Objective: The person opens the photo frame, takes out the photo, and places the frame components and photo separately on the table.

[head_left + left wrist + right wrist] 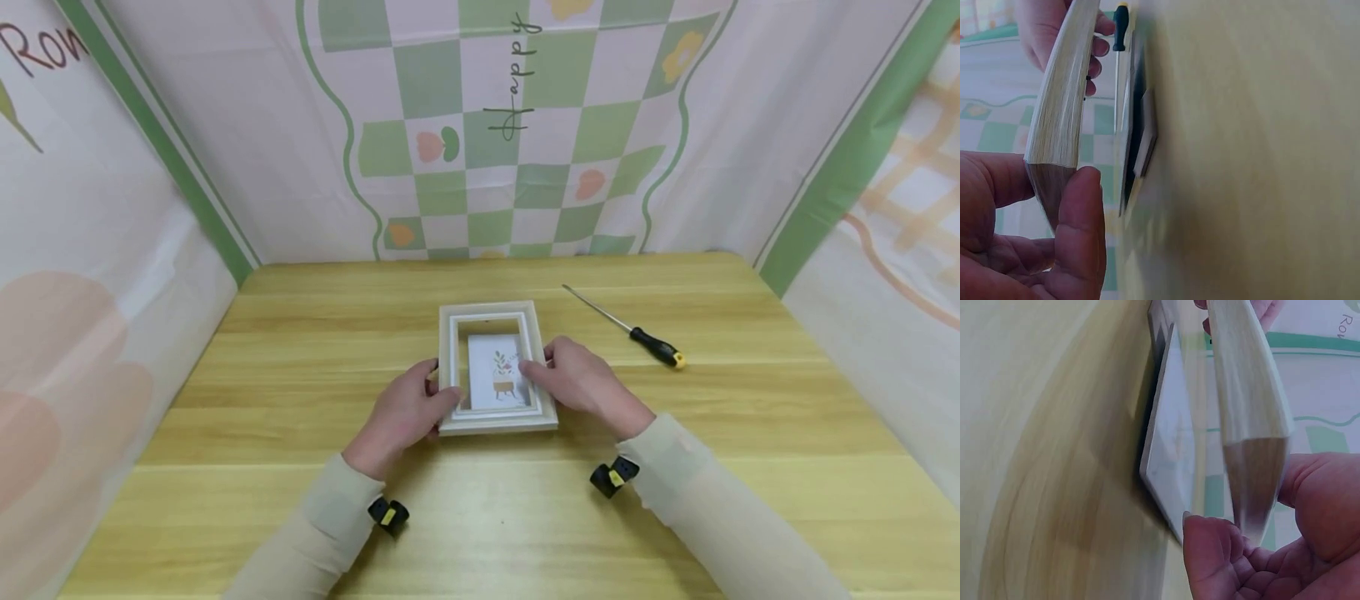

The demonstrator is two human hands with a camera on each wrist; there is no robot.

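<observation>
A pale wooden picture frame (498,426) with a white inner border is held above the table by both hands, and its middle is see-through. My left hand (405,408) grips the left side, thumb on the front and fingers behind. On the opposite side, my right hand (583,379) holds the frame the same way. Beneath it, seen through the opening, is a backing board with a plant picture (495,375). The right wrist view shows this board (1169,444) apart from the frame, tilted off the tabletop. A brown flap (1147,137) lies under it in the left wrist view.
A screwdriver (656,346) with a black and yellow handle lies to the right of the frame, its tip pointing back left. The wooden table (262,375) is bordered by printed cloth (487,183) at the back and both sides.
</observation>
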